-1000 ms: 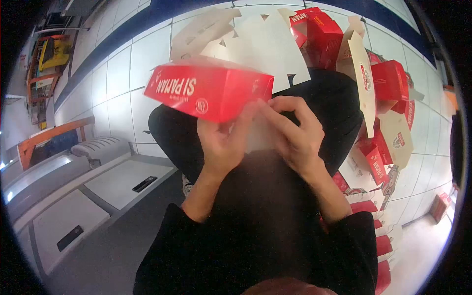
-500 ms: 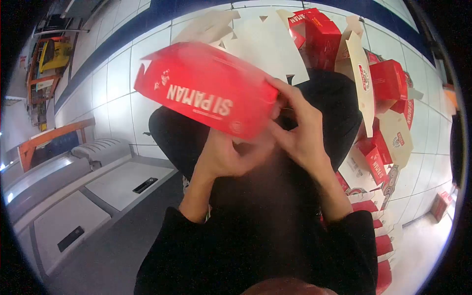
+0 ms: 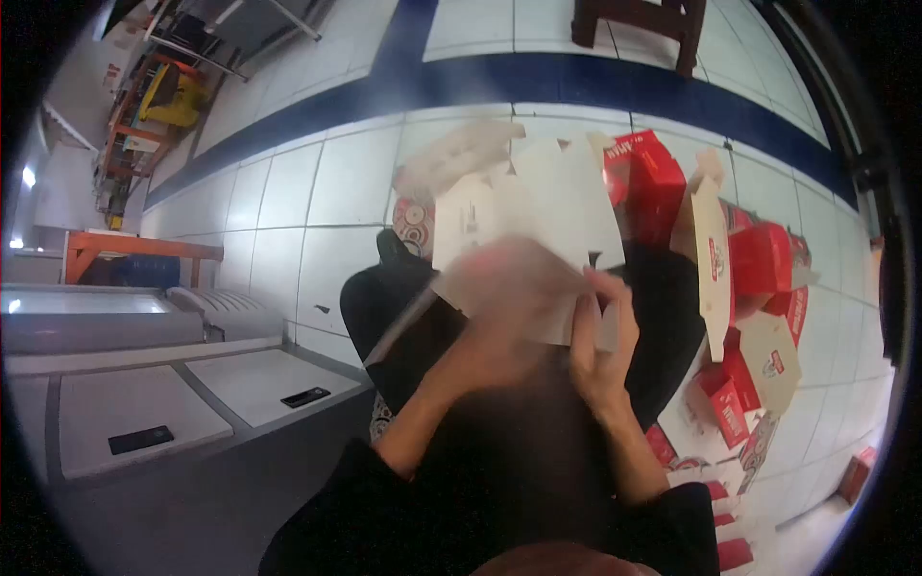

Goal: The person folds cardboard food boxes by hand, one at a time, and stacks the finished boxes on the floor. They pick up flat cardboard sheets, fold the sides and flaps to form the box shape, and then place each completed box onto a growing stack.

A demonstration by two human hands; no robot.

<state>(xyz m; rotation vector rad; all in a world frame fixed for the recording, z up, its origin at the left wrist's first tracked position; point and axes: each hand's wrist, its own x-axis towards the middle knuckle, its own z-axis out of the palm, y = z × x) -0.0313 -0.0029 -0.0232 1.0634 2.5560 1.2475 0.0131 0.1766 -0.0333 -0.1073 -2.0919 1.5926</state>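
Carton [image 3: 530, 266] blurs between both hands [image 3: 603, 360]; nearby red box [image 3: 722, 403] reads "PAMAN".

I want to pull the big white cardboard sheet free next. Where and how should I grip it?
Probably pinch its far edge, reaching in from above: the sheet looks thin and flat, that edge looks uncovered, while the held cardboard overlaps its near part in view.

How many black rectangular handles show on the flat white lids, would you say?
2: one black handle on the left white lid, another handle on the right white lid; others may be hidden.
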